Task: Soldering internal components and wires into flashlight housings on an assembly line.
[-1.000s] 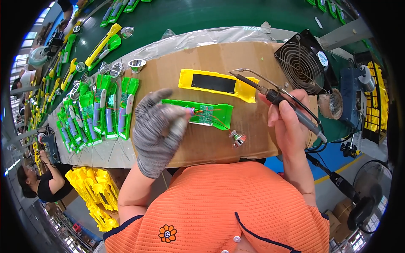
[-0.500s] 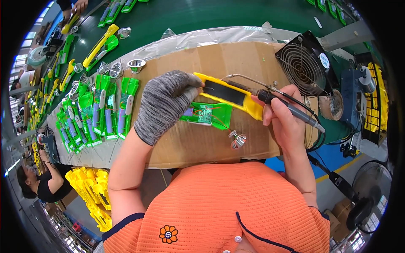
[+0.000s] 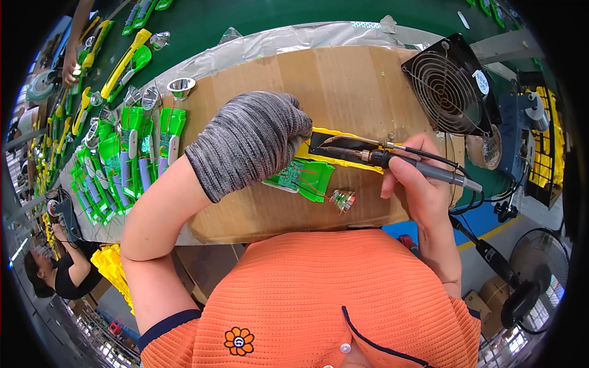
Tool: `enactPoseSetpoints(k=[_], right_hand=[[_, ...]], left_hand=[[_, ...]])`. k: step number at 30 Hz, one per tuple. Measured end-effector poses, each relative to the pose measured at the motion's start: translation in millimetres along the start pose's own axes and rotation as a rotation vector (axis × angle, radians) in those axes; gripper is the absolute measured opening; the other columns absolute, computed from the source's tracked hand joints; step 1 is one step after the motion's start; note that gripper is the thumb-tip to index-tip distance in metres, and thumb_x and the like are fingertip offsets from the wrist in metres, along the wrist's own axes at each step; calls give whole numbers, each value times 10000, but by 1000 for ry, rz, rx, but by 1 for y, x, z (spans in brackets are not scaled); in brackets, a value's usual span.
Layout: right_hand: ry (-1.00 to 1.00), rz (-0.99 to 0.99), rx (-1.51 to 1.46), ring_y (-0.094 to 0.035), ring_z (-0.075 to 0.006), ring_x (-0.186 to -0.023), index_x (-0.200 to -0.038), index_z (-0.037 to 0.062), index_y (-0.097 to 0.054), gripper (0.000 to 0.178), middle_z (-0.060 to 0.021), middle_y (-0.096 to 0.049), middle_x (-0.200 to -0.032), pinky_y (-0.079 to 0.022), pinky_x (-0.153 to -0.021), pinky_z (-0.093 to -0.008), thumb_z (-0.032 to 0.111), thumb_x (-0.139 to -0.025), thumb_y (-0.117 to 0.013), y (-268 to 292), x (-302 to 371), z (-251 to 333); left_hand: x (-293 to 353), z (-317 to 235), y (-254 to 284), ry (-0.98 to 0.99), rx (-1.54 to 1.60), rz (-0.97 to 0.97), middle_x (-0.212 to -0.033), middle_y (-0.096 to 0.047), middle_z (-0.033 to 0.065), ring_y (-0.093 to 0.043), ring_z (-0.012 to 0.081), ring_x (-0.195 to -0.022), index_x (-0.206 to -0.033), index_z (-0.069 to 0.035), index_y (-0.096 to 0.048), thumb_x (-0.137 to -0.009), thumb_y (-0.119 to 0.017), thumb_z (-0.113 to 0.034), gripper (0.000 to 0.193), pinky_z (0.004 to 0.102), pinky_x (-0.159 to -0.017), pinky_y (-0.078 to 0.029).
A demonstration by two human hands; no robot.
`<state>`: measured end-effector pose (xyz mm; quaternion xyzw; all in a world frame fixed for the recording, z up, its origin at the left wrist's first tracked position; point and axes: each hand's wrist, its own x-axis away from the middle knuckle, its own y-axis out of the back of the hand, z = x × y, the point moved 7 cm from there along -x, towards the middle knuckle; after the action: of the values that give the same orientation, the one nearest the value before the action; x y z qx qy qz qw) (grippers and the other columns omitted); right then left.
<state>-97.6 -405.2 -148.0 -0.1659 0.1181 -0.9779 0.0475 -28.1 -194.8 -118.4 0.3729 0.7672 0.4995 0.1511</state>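
Left hand (image 3: 273, 138), gloved, clamps the left end of the yellow casing half (image 3: 346, 162) over the middle of the cardboard sheet (image 3: 294, 218). Right hand (image 3: 423, 178) grips the soldering iron (image 3: 445, 173) — tip over the casing, contact indeterminable. Green casing half (image 3: 314, 176) lies nearer the sheet's near edge — reflector (image 3: 343, 201) beside it.

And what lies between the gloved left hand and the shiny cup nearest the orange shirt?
In the head view, a green case with a circuit board lies between the left hand and the shiny cup.
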Motion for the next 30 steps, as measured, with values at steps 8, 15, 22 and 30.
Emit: enactPoseSetpoints(k=[8, 15, 22, 30], right_hand=[[-54, 9, 23, -636, -159, -583, -972, 29, -514, 127, -100, -641, -784, -515, -528, -285, 8, -909, -621, -5, -4, -4], [-55, 27, 10, -641, -153, -595, -968, 37, -508, 142, -91, -641, -781, -523, -537, -278, 13, -909, -635, -8, -5, -4], [-43, 9, 16, -642, -155, -596, -966, 34, -509, 147, -93, -638, -771, -533, -548, -287, 27, -908, -644, -7, -5, -3], [-48, 37, -4, -652, -144, -641, -951, 5, -542, 122, -91, -652, -757, -535, -587, -273, 7, -915, -659, -7, -4, -2]], left_hand=[[-1, -3, -2, 33, -53, 52, -834, -633, 128, -654, 330, -800, -909, -66, -725, -788, -665, -126, 148, 428, -718, -535], [2, -5, -1, 58, -78, 50, -833, -633, 123, -655, 325, -796, -906, -69, -726, -780, -675, -126, 147, 420, -718, -537], [0, -4, -3, 79, -85, 70, -835, -633, 123, -656, 324, -794, -907, -72, -725, -781, -682, -131, 146, 423, -716, -537], [1, -6, -2, 60, -79, 62, -832, -627, 128, -654, 333, -800, -909, -67, -718, -780, -687, -128, 146, 428, -712, -533]])
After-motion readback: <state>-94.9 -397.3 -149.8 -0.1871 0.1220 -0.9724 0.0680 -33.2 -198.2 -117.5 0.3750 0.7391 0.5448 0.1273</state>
